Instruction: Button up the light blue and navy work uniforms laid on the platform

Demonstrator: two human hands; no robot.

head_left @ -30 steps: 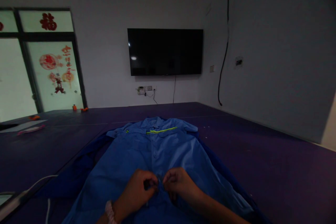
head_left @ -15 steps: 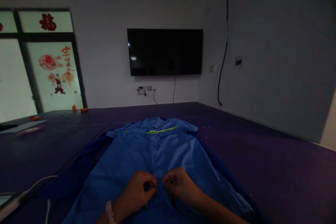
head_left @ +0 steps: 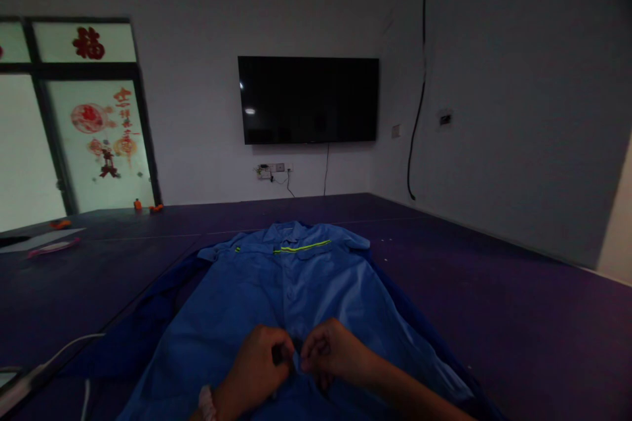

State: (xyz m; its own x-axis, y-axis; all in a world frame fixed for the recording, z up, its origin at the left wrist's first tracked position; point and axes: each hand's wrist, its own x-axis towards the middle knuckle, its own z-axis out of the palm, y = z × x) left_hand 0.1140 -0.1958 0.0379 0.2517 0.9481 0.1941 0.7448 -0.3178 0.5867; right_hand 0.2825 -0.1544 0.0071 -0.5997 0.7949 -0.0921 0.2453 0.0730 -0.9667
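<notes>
A blue work shirt [head_left: 291, 276] with a yellow reflective stripe lies flat on the dark purple table [head_left: 518, 302], collar at the far end. My left hand [head_left: 259, 368] and my right hand [head_left: 328, 355] are side by side at the shirt's front placket near me. Both pinch the fabric edges together at the centre line, fingers curled. A pink band sits on my left wrist. What is between the fingertips is too dark to make out beyond the cloth.
A darker blue garment [head_left: 148, 322] lies under the shirt. A white cable [head_left: 64, 348] runs along the near left. Small orange and pink items [head_left: 49, 247] sit at the far left. A black television [head_left: 309, 100] hangs on the wall.
Both hands stay at the placket with small finger movements. The view has shifted slightly.
</notes>
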